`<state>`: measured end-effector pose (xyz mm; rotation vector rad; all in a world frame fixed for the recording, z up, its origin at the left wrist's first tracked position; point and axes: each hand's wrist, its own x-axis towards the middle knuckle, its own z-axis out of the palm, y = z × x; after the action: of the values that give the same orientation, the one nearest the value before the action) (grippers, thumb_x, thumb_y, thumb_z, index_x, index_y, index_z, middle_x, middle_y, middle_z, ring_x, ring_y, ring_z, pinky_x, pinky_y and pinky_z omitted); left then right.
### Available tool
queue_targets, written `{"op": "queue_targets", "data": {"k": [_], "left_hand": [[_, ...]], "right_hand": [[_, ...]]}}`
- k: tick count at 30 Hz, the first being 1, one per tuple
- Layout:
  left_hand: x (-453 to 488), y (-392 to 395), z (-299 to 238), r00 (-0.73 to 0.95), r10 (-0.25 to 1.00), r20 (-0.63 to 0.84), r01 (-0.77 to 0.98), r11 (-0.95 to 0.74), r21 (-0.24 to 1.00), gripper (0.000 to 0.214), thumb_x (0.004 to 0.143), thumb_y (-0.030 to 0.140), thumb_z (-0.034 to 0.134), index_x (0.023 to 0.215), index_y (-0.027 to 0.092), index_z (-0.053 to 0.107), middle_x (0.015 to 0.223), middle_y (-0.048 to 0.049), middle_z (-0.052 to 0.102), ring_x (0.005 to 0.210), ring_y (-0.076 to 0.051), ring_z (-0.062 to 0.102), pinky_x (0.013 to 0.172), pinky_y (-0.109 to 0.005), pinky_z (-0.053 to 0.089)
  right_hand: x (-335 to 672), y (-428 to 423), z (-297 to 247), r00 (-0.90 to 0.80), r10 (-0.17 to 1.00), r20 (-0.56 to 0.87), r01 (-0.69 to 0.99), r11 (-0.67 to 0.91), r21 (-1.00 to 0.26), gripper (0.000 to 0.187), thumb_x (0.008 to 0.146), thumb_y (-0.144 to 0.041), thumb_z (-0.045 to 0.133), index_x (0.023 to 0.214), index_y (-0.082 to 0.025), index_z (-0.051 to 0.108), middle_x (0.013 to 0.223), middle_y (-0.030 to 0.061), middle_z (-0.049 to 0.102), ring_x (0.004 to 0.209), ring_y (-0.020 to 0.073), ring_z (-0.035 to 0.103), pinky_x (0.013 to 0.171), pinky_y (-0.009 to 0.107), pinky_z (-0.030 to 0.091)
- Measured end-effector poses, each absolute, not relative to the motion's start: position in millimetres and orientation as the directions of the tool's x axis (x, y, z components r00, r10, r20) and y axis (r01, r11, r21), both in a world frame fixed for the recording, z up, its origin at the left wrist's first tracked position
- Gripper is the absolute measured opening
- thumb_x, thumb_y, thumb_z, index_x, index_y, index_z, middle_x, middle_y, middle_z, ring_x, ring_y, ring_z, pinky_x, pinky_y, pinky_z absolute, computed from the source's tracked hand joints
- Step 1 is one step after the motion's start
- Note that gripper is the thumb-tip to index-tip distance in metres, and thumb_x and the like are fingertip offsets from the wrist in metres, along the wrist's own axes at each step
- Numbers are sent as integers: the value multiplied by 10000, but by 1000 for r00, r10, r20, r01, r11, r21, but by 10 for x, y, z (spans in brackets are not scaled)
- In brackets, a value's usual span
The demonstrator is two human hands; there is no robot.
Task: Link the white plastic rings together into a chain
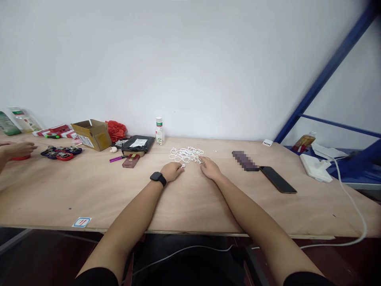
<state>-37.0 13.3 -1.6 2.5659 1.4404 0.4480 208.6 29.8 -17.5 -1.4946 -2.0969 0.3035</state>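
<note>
A loose pile of thin white plastic rings point(186, 152), several of them overlapping, lies on the wooden table in front of me. My left hand point(172, 171), with a black watch point(158, 178) on its wrist, rests at the near left of the pile. Its fingers are curled, and a small white end of a ring point(183, 165) shows at the thumb tip. On the pile's right edge is my right hand point(210, 169), fingertips bent in around a white ring there; the fingers partly hide the contact.
To the left are a purple lighter point(116, 159), a dark red box point(130, 161), a black parcel point(138, 143) and an open carton point(94, 136). A bottle point(159, 132) stands behind. A phone point(278, 180) and white adapter point(315, 167) lie right. Another person's hand point(18, 149) is far left.
</note>
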Motion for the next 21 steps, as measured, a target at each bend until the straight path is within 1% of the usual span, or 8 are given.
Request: {"op": "queue_targets", "data": {"k": [2,4,7,10,15,17,18,21], "left_hand": [[-424,143,16,460,877,137,838,-480,260,432,938,476,385,786,177,658,856,-87,693,795,-195,617,686,-274,410],[-451,137,55,420,900,116,873,-435,219,454,941,445,361,731,179,662,842,-93,697,784,-199,623,681,-281,410],[-461,112,105,352,929,114,915,-367,165,377,885,412,449,669,192,666,812,-87,708,785,-218,636,703,-305,418],[-472,93,132,299,950,85,936,-310,166,276,799,406,556,651,204,673,755,-72,711,775,-230,643,707,-319,423],[-515,93,145,262,964,42,938,-264,222,159,708,356,649,667,203,665,733,-57,693,751,-233,638,655,-303,435],[-502,81,147,287,951,117,912,-309,271,134,707,333,668,746,205,671,783,-47,690,779,-222,634,682,-299,452],[-481,69,148,313,932,182,884,-356,303,163,724,335,668,827,208,679,847,-46,691,809,-215,631,713,-299,461],[-375,15,145,410,834,369,749,-539,386,363,822,390,619,1139,213,628,1102,-71,646,870,-185,615,805,-302,472]], "right_hand": [[2121,337,-210,-236,941,244,846,322,-424,523,846,-161,486,1366,-211,497,1338,88,561,1198,246,527,987,350,411],[2115,351,-242,-250,936,248,861,332,-386,495,852,-162,489,1342,-227,519,1273,80,606,1150,241,557,944,336,427],[2091,342,-261,-276,918,283,849,371,-375,441,843,-147,505,1270,-229,576,1161,73,651,1073,224,586,899,315,436],[2091,321,-243,-290,901,324,800,414,-434,384,852,-173,522,1225,-205,603,1094,76,663,1030,208,592,900,313,428],[2037,254,-206,-261,886,382,645,455,-614,272,878,-259,511,1098,-202,662,1037,68,682,942,191,604,854,322,447],[1974,211,-200,-248,892,378,569,450,-689,246,863,-301,530,1024,-199,685,988,58,691,884,186,607,816,319,460],[1937,186,-196,-249,895,371,525,446,-725,245,854,-323,541,1000,-195,690,962,52,694,851,181,607,794,314,466],[1827,101,-168,-281,897,341,367,429,-825,282,839,-380,562,995,-182,688,892,38,690,740,155,590,709,282,470]]}}
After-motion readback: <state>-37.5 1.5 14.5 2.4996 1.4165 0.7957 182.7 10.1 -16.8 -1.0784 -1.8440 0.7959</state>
